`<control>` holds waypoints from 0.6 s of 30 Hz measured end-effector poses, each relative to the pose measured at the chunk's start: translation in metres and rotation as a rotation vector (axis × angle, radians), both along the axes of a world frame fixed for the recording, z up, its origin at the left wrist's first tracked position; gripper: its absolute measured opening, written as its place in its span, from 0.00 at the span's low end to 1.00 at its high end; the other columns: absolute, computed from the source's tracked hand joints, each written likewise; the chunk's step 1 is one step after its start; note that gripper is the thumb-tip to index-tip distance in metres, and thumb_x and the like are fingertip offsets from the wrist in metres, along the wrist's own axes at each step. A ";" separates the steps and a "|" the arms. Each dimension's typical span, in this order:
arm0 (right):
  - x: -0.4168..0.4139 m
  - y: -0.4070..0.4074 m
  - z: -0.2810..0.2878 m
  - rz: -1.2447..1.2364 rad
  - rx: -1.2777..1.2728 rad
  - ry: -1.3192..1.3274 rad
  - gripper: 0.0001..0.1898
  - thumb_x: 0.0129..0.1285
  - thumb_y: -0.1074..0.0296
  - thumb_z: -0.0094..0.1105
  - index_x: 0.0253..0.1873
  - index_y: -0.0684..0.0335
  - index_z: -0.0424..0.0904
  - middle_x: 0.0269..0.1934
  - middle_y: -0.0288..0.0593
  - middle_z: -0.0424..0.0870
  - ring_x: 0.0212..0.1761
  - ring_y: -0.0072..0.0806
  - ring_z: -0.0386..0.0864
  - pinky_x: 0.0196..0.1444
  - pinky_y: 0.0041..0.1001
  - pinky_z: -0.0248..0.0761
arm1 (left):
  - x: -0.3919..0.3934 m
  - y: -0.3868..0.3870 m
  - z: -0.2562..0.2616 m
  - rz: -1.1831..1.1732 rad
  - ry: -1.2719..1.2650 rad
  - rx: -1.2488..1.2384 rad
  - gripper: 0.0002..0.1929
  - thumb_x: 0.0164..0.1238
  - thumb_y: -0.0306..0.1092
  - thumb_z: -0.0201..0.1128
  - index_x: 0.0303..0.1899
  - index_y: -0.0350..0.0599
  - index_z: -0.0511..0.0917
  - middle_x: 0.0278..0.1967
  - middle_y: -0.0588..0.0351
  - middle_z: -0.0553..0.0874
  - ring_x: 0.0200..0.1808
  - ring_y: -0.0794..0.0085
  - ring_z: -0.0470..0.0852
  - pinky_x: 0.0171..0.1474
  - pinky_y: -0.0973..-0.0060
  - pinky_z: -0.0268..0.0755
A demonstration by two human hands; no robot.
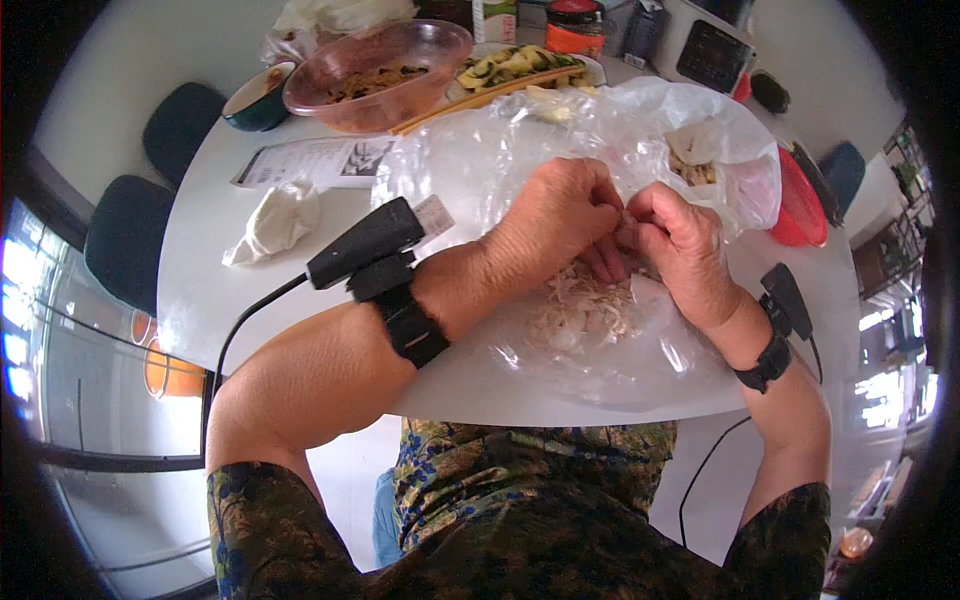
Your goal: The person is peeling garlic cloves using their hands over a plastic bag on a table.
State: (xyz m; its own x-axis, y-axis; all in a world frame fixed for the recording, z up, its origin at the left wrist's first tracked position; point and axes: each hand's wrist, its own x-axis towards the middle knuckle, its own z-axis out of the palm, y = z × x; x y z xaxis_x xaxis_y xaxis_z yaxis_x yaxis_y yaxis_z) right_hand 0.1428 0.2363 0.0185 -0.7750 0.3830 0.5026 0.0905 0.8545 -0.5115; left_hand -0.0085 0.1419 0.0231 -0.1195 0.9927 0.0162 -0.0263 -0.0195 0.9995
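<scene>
My left hand [574,214] and my right hand [679,244] meet above a heap of pale, thin shreds [581,311]. Thumb and fingertips of both pinch a small pale piece [628,219], mostly hidden between them. Some fingers of the left hand reach down to the shreds, which may be pulled meat or peelings; I cannot tell which. Under the heap spreads a clear plastic bag [465,161], wrinkled and shiny. Behind my right hand a white plastic bag [739,142] lies open with brownish pieces [694,169] inside.
A red plastic basin [799,199] stands at the right. Crumpled tissue [277,217] and a printed sheet [319,161] lie at the left. Farther back are a green bowl [256,101], a pinkish bowl [375,109], chopsticks [480,99], a plate of sliced vegetables [517,67] and a red-lidded jar [575,30].
</scene>
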 end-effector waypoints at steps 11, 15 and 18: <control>0.000 -0.004 0.003 0.000 -0.012 -0.066 0.07 0.53 0.78 0.58 0.37 0.65 0.71 0.28 0.49 0.80 0.29 0.44 0.80 0.32 0.34 0.72 | 0.001 -0.001 -0.001 0.007 0.036 0.009 0.03 0.64 0.22 0.55 0.33 0.31 0.72 0.23 0.49 0.82 0.23 0.65 0.85 0.24 0.74 0.80; 0.002 -0.004 0.004 0.007 0.093 -0.053 0.07 0.52 0.80 0.57 0.36 0.65 0.71 0.28 0.50 0.79 0.31 0.45 0.79 0.33 0.35 0.71 | 0.001 -0.001 0.000 0.007 0.055 0.021 0.02 0.63 0.21 0.55 0.32 0.32 0.72 0.22 0.50 0.82 0.23 0.66 0.85 0.24 0.75 0.79; 0.001 -0.004 0.003 0.024 0.157 -0.032 0.07 0.51 0.81 0.56 0.36 0.65 0.71 0.28 0.50 0.78 0.31 0.46 0.79 0.33 0.36 0.71 | 0.001 0.000 -0.003 0.026 0.172 0.034 0.02 0.61 0.21 0.56 0.30 0.33 0.73 0.22 0.52 0.81 0.22 0.70 0.84 0.23 0.75 0.78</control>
